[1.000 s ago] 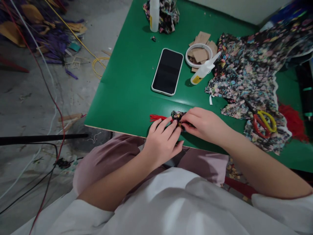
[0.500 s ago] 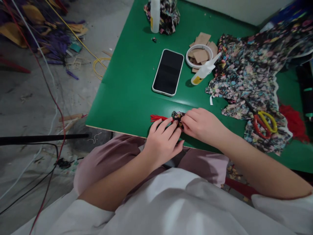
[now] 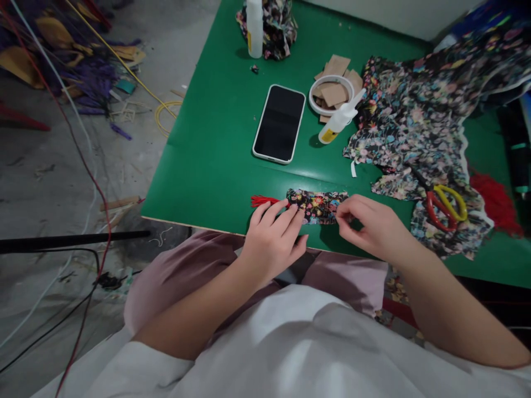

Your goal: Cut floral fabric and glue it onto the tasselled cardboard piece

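A narrow strip of black floral fabric (image 3: 317,203) lies flat near the front edge of the green table (image 3: 215,155). A red tassel (image 3: 262,200) sticks out at its left end. My left hand (image 3: 274,240) presses its stretched fingers down on the strip's left end, beside the tassel. My right hand (image 3: 373,226) pinches the strip's right end between thumb and fingertips.
A black phone (image 3: 279,123) lies face up mid-table. Behind it are a white ring with cardboard pieces (image 3: 331,95), a tipped glue bottle (image 3: 338,120) and an upright bottle (image 3: 254,27). Floral cloth (image 3: 415,121) and red-and-yellow scissors (image 3: 446,205) lie at right. Cables cross the floor at left.
My right hand has moved to the right, and the fabric that was bunched between my hands is now stretched out into a flat strip. My left hand has stayed in place.
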The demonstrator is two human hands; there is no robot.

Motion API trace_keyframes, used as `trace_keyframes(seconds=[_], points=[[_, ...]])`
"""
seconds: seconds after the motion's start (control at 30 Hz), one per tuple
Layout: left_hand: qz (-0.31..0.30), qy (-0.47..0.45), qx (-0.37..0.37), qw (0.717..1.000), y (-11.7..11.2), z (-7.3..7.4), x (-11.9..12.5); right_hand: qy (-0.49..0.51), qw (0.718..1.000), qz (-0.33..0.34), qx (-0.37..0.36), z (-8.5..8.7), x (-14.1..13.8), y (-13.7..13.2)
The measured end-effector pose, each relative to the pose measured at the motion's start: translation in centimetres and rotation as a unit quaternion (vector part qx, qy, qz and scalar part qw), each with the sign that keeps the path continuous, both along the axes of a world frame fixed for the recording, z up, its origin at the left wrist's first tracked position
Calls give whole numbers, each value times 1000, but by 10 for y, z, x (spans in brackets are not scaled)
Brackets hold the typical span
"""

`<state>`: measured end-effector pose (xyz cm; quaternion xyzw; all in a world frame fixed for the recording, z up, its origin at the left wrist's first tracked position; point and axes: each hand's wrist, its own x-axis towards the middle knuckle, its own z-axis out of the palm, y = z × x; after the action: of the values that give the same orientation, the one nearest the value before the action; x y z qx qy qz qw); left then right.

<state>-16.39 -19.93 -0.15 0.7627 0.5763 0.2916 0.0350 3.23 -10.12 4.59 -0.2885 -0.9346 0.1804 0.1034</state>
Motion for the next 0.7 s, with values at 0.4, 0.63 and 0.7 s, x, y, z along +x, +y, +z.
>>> trace_keyframes(seconds=[0.4,0.63,0.7], points=[[11,19,-7,1000,3,-1,4,98,994,-43,-33,-9,-7,-11],[11,-11,13,1000,1,-1,1,41,997,-9,66,-20,-34,-7],[11,-14,11,1000,1,-1,1,5,995,1,99,-21,-36,-8]])
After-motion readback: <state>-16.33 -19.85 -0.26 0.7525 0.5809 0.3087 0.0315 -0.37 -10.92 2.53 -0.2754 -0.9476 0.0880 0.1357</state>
